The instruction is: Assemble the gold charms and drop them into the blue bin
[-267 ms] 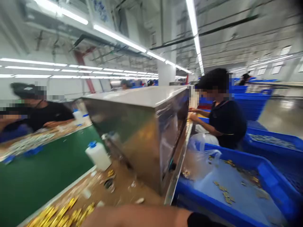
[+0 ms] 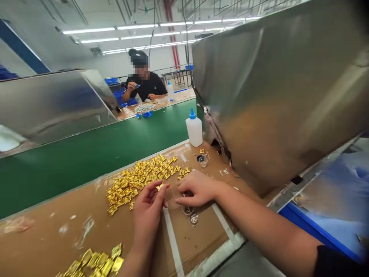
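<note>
1. The left hand (image 2: 148,207) pinches a gold piece (image 2: 160,187) between thumb and forefinger, right at the tips.
2. The right hand (image 2: 199,188), near it, has curled fingers; I can't tell if they grip anything.
3. The gold pile (image 2: 138,175) lies on the tabletop (image 2: 106,231) just beyond the left hand.

A single view was taken from head height, angled forward and down; the brown cardboard-topped workbench (image 2: 201,239), bare left hand (image 2: 150,204) and bare right hand (image 2: 199,188) were shown closely, the long flat green strip (image 2: 86,156) farther off.
</note>
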{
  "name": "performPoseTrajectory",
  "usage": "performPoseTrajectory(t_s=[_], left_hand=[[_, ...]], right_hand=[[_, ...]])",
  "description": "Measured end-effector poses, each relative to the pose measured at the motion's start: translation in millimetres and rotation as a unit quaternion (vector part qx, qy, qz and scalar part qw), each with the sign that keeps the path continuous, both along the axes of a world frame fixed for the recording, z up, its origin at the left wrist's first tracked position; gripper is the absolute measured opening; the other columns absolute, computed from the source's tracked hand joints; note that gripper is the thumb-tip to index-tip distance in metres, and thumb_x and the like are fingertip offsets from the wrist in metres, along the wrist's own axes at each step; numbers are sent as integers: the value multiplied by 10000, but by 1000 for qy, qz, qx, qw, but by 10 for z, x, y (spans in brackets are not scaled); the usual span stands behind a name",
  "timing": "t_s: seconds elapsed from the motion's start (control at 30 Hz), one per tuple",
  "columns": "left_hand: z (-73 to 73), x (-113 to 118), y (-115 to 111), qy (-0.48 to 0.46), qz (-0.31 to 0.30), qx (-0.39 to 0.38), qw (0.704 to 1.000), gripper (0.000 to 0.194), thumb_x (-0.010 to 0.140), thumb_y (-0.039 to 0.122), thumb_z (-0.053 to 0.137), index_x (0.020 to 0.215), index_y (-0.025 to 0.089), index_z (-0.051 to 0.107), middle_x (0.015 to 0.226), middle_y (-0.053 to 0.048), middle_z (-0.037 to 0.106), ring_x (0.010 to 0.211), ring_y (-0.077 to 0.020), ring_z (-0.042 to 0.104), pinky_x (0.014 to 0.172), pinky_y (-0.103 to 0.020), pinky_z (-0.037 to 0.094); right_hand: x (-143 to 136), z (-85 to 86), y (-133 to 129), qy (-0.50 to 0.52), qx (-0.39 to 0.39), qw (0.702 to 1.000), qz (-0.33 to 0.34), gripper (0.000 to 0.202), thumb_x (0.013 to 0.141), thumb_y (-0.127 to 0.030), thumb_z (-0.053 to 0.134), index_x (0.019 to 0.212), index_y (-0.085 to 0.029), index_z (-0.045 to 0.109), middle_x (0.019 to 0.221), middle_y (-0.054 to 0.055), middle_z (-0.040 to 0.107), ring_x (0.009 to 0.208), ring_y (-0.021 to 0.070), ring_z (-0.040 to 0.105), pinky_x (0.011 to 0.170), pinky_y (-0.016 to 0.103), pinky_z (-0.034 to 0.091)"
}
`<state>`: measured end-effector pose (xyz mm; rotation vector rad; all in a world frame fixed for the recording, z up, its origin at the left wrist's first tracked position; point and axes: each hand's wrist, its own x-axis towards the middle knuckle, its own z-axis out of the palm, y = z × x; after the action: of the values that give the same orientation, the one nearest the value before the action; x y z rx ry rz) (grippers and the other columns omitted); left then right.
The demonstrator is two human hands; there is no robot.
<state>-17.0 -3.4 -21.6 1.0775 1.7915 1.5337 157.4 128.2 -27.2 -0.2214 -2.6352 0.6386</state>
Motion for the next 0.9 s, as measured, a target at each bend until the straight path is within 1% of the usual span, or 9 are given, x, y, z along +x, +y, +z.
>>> performPoseTrajectory(t_s=[0.07, 0.17, 0.3, 0.47, 0.6, 0.7, 0.77, 0.83, 0.9], left_hand=[[-58, -18, 34, -35, -11, 2, 999, 662, 773, 664, 842, 1210, 181, 728, 980, -92, 767, 605, -156, 585, 549, -269, 494], [-84, 6, 80, -59, -32, 0, 998, 697, 794, 659, 824, 1291, 183, 718, 1009, -99, 769, 586, -141, 526, 540, -253, 448], [-99, 19, 78, -40, -71, -24, 996, 776, 811, 705, 761, 1369, 171, 683, 996, -109, 769, 569, -155, 495, 539, -270, 436], [-40, 45, 17, 36, -116, -56, 991, 650, 930, 626, 641, 1395, 173, 668, 945, -70, 745, 637, -187, 538, 627, -291, 465], [-46, 69, 23, 77, -116, -67, 988, 648, 934, 636, 621, 1387, 175, 675, 772, -4, 645, 669, -199, 535, 641, -279, 415], [-101, 58, 56, 76, -113, -74, 988, 719, 894, 686, 636, 1380, 158, 681, 670, 34, 543, 616, -190, 496, 595, -270, 358], [-156, 17, 57, 86, -112, -77, 987, 755, 881, 709, 631, 1387, 150, 679, 644, 44, 520, 599, -191, 496, 590, -273, 367], [-226, -47, 36, 103, -113, -80, 985, 784, 872, 731, 619, 1402, 156, 674, 661, 29, 580, 625, -214, 556, 605, -291, 427], [-310, -98, 33, 116, -114, -76, 984, 779, 856, 754, 623, 1388, 189, 691, 792, -20, 714, 755, -270, 674, 662, -329, 524]], right_hand=[[38, 31, -18, -8, 0, 1000, -7, 426, 959, -423, 665, 622, -193, 542, 651, -17, 597, 622, 126, 490, 599, 295, 261], [73, 71, -49, -26, 4, 1000, 0, 416, 942, -386, 670, 612, -195, 507, 644, -23, 574, 626, 125, 487, 619, 288, 290], [80, 66, -23, -52, -3, 998, 22, 418, 920, -362, 661, 600, -194, 452, 631, -35, 519, 621, 119, 467, 623, 272, 306], [80, 48, -12, -33, -3, 998, 45, 365, 890, -307, 618, 605, -196, 419, 629, -43, 484, 614, 116, 441, 619, 272, 297], [82, 49, -37, 10, 19, 998, 53, 350, 923, -322, 574, 623, -206, 436, 639, -33, 506, 622, 122, 452, 612, 278, 295], [81, 48, -63, 41, 38, 997, 61, 357, 921, -314, 561, 607, -207, 429, 648, -33, 525, 608, 118, 442, 592, 286, 281], [74, 34, -73, 42, 60, 996, 60, 339, 886, -289, 563, 587, -208, 427, 647, -34, 542, 599, 119, 442, 579, 295, 272], [57, 25, -77, 22, 86, 995, 53, 296, 835, -264, 574, 577, -212, 441, 660, -31, 577, 613, 125, 469, 576, 300, 283], [36, 47, -76, -13, 102, 994, 47, 269, 815, -270, 600, 585, -218, 471, 704, -26, 632, 657, 133, 525, 577, 301, 312]])
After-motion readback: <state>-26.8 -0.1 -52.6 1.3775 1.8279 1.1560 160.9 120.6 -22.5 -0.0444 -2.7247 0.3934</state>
